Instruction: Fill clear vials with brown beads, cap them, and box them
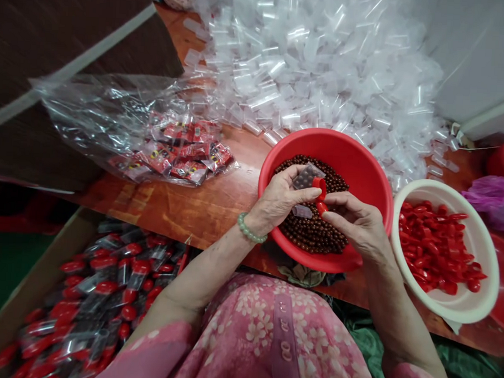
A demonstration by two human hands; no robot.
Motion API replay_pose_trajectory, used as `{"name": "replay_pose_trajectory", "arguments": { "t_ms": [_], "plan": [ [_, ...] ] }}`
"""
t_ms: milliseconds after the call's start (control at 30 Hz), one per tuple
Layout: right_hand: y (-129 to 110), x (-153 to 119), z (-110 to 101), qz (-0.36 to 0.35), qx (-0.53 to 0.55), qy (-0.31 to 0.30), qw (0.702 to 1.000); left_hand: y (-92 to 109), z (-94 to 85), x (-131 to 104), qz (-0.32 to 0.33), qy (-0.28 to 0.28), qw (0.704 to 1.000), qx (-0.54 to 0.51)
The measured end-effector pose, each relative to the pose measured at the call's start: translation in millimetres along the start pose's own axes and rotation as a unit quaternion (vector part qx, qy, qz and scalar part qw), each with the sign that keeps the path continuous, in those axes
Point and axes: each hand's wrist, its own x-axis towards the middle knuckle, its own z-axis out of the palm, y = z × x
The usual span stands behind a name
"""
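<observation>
My left hand is closed around a small clear plastic container with dark brown balls inside. In my right hand a red plastic cap is pinched between thumb and fingers, right at the container's end. Whether the cap is fully seated I cannot tell. Both hands are above a red basin partly filled with shiny brown balls. An unheld clear container lies on the balls below my left hand.
Clear containers are heaped behind the basin. A white basin of red caps stands at right. Red packets in a clear bag lie left. A carton at lower left holds many red-capped filled containers.
</observation>
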Motion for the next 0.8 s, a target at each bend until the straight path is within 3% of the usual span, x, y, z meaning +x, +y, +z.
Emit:
{"name": "replay_pose_trajectory", "arguments": {
  "t_ms": [500,633,800],
  "plan": [
    [-4,-12,7,-0.106,-0.169,0.022,0.980,6,3.5,-3,0.015,0.008,1.000,-0.018],
    [-11,-9,-4,-0.132,-0.197,0.022,0.971,5,0.9,-4,0.013,0.020,0.999,-0.021],
    [-18,-12,-27,-0.166,-0.261,0.013,0.951,0,-4.5,-2,-0.021,-0.003,1.000,0.018]
  ]
}}
